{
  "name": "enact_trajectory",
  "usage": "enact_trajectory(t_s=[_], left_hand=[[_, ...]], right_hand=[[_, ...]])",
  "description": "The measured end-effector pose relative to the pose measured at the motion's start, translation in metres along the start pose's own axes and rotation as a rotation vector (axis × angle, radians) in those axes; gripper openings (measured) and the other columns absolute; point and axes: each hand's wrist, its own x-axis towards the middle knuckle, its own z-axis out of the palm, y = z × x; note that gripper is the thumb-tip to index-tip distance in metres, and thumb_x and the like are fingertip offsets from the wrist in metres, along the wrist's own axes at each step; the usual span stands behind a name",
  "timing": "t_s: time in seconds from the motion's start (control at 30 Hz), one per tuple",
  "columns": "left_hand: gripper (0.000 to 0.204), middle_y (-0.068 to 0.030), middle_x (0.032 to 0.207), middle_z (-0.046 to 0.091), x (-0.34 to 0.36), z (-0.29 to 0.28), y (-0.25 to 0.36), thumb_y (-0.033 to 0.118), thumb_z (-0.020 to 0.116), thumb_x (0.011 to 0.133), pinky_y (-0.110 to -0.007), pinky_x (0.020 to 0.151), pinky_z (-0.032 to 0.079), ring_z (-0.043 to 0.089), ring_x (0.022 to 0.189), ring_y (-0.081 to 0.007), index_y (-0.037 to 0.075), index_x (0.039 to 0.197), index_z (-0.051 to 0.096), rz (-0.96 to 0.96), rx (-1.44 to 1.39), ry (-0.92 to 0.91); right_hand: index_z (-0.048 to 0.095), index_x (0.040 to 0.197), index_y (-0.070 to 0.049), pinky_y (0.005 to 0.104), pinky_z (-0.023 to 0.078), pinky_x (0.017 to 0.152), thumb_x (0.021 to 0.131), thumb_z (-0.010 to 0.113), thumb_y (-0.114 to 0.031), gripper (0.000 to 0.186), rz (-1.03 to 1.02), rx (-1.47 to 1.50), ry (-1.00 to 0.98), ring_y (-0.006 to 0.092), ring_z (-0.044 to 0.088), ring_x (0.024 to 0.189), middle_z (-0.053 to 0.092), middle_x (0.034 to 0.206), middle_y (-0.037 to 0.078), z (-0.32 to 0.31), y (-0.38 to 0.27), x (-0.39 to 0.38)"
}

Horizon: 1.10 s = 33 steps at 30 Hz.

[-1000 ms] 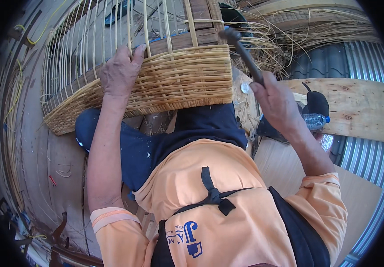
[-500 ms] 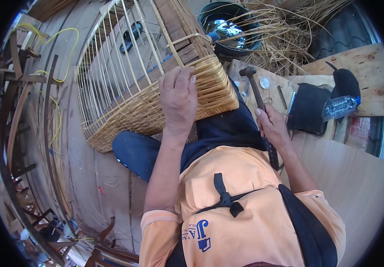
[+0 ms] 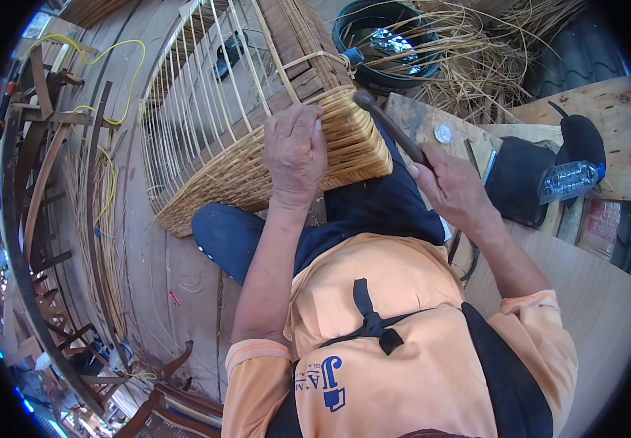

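- Two hands work one half-woven rattan basket (image 3: 257, 157), which lies tipped on its side across the person's lap (image 3: 374, 212), its woven band nearest the body and its bare upright ribs (image 3: 199, 95) pointing away.
- Left hand (image 3: 295, 153) lies flat on the woven band's corner, fingers pressed together and curled over the edge; a strike landing short could catch those knuckles.
- Right hand (image 3: 453, 191) is closed around the handle of a hammer (image 3: 388, 128), whose dark head sits just at the basket's corner, close to the left fingertips.
- Unwoven ribs look thin; a hard blow could likely crack or bend them.
- Behind, a black tub (image 3: 385, 36) and loose rattan strands (image 3: 476, 58) lie near; a wide backswing could snag them.
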Motion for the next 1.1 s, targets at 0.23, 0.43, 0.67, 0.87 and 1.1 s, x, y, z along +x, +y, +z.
enact_trajectory(t_s=[0.23,0.43,0.67,0.87,1.1], left_hand=[[0.025,-0.0104,0.096,0.06,-0.006,0.002,0.008,-0.002,0.058,0.077,-0.038,0.076,0.042,0.055,0.086,-0.0284,0.006,0.1,0.06,0.004,0.051,0.003],[0.034,-0.0116,0.107,0.054,-0.022,0.002,0.002,0.011,0.062,0.077,-0.041,0.089,0.043,0.051,0.1,-0.0301,0.004,0.11,0.058,0.052,0.124,0.017],[0.048,-0.0129,0.117,0.05,-0.033,-0.001,0.005,0.019,0.063,0.079,-0.039,0.094,0.04,0.047,0.108,-0.0304,0.004,0.123,0.053,0.085,0.114,0.016],[0.057,-0.013,0.126,0.044,-0.043,0.008,0.002,0.023,0.061,0.081,-0.042,0.098,0.036,0.042,0.115,-0.031,0.004,0.131,0.045,0.089,0.146,0.007],[0.076,-0.0165,0.147,0.025,-0.113,0.003,0.015,0.042,0.057,0.083,-0.05,0.11,0.016,0.021,0.137,-0.0357,0.003,0.141,0.028,-0.163,0.177,-0.172]], right_hand=[[0.049,0.086,-0.006,0.0448,0.046,0.055,0.09,0.055,-0.026,0.02,-0.157,-0.15,-0.033,0.0354,0.059,0.062,0.058,0.071,0.015,-0.008,-0.019,0.014],[0.051,0.1,-0.001,0.0484,0.042,0.062,0.095,0.046,-0.032,0.031,0.083,0.003,-0.063,0.0434,0.058,0.074,0.058,0.075,0.023,0.004,0.003,-0.016],[0.049,0.092,-0.003,0.047,0.042,0.06,0.096,0.045,-0.034,0.031,0.069,-0.018,-0.102,0.0433,0.056,0.069,0.055,0.071,0.022,0.01,0.0,-0.018],[0.049,0.093,-0.003,0.0468,0.043,0.06,0.095,0.047,-0.032,0.029,-0.115,-0.247,-0.059,0.043,0.057,0.07,0.056,0.07,0.023,0.008,-0.003,0.009],[0.051,0.088,0.001,0.0424,0.043,0.06,0.095,0.043,-0.031,0.033,0.545,0.174,0.114,0.0379,0.057,0.064,0.056,0.065,0.019,0.036,0.055,-0.072]])
